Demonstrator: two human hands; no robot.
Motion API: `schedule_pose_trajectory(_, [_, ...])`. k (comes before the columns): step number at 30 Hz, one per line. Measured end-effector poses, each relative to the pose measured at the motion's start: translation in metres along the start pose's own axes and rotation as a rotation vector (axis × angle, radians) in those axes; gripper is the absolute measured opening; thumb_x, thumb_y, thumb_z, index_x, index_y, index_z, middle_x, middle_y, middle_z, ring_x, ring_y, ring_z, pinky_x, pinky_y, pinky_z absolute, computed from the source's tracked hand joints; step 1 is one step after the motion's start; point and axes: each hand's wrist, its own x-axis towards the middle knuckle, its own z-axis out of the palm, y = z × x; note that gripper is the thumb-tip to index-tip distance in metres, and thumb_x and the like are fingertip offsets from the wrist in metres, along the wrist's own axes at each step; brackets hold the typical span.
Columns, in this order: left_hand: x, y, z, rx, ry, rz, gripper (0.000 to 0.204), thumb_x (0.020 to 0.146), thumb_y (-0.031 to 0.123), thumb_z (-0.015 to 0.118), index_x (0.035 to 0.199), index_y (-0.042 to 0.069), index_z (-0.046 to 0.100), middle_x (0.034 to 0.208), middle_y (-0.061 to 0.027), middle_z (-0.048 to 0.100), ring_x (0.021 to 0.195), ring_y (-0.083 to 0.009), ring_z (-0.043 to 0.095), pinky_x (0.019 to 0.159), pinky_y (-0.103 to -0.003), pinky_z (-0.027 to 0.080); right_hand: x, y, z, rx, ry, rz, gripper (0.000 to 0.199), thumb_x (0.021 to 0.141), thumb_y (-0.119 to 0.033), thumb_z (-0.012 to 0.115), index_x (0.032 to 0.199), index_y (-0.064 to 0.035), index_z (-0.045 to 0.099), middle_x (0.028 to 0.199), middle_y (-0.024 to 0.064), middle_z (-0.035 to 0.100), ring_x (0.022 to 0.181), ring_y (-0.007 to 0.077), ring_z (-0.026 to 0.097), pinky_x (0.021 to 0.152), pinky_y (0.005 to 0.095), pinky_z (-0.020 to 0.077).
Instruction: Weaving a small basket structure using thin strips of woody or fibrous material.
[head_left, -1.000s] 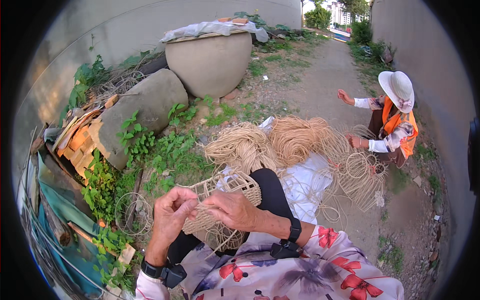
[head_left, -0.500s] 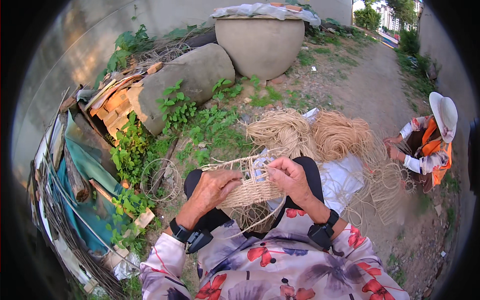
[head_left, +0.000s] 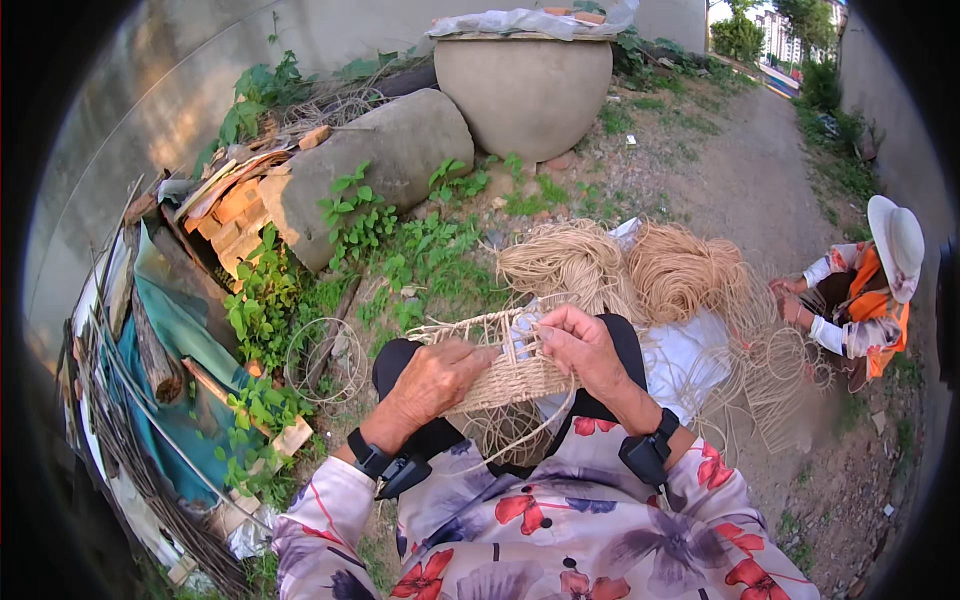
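Note:
A partly woven straw-coloured cord basket (head_left: 520, 383) rests on my lap between my knees. Its lower wall is tightly woven, while the upper part near the rim has open gaps between upright cords. My left hand (head_left: 440, 382) grips the basket's left side, the index finger stretched along the weave and the thumb hidden. At the upper right, my right hand (head_left: 588, 350) pinches a cord against the uprights, thumb and forefinger together. A loose cord (head_left: 535, 436) loops down below the basket toward my lap.
Two big cord bundles (head_left: 565, 262) lie beyond my knees by a white sheet (head_left: 685, 365). At right, a person in a hat (head_left: 897, 245) handles cords. A large pot (head_left: 525, 95), a concrete cylinder (head_left: 370, 165), plants and a wood pile (head_left: 160, 350) stand ahead and left.
My left hand's fingers have slid right and straightened along the weave. The right hand stays at the upper edge, its fingers slightly shifted. The person at right has leaned slightly.

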Motion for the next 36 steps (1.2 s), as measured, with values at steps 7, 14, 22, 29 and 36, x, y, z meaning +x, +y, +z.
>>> schedule_pose_trajectory(7, [0.003,0.004,0.005,0.050,0.082,-0.088,0.027,0.081,0.006,0.063,0.108,0.006,0.065,0.081,-0.0108,0.061,0.074,-0.0279,0.063,0.061,-0.039,0.053,0.002,-0.008,0.003,-0.051,-0.013,0.043,0.015,0.094,-0.012,0.060,0.101,0.0009,0.062,0.080,0.0002,0.060,0.057,-0.0002,0.046,0.049,0.0167,0.0352])
schedule_pose_trajectory(14, [0.013,-0.005,-0.002,-0.511,-0.062,-0.436,0.024,0.085,0.006,0.065,0.109,0.006,0.069,0.084,-0.0127,0.070,0.073,-0.0196,0.066,0.066,-0.032,0.052,0.008,-0.037,0.019,-0.909,-0.260,-0.583,0.015,0.079,-0.001,0.063,0.094,-0.0041,0.065,0.080,0.0118,0.054,0.069,0.0293,0.058,0.059,0.0365,0.0471])
schedule_pose_trajectory(22, [0.015,-0.019,-0.004,-0.820,-0.208,-0.488,0.020,0.090,0.010,0.065,0.109,0.008,0.070,0.083,0.0004,0.067,0.069,-0.0076,0.057,0.062,-0.026,0.048,0.003,-0.048,0.035,-1.301,-0.370,-0.590,0.016,0.075,0.000,0.062,0.090,-0.0020,0.059,0.083,0.0113,0.051,0.073,0.0295,0.061,0.060,0.0401,0.0508])
schedule_pose_trajectory(29, [0.024,-0.010,-0.003,-0.862,-0.221,-0.615,0.016,0.091,0.014,0.064,0.104,0.008,0.069,0.074,0.0024,0.063,0.062,-0.0069,0.055,0.047,-0.023,0.046,0.004,-0.037,0.048,-1.317,-0.315,-0.628,0.010,0.074,0.001,0.060,0.083,0.0007,0.055,0.079,0.0120,0.050,0.069,0.0300,0.059,0.058,0.0411,0.0493])
schedule_pose_trajectory(36, [0.032,-0.014,-0.007,-1.281,-0.292,-0.789,0.026,0.095,0.013,0.054,0.120,0.009,0.057,0.063,0.0060,0.049,0.050,-0.0020,0.049,0.042,-0.016,0.036,0.003,-0.029,0.045,-1.271,-0.313,-0.550,0.011,0.075,0.001,0.059,0.083,0.0002,0.052,0.083,0.0147,0.055,0.073,0.0330,0.061,0.060,0.0427,0.0499])
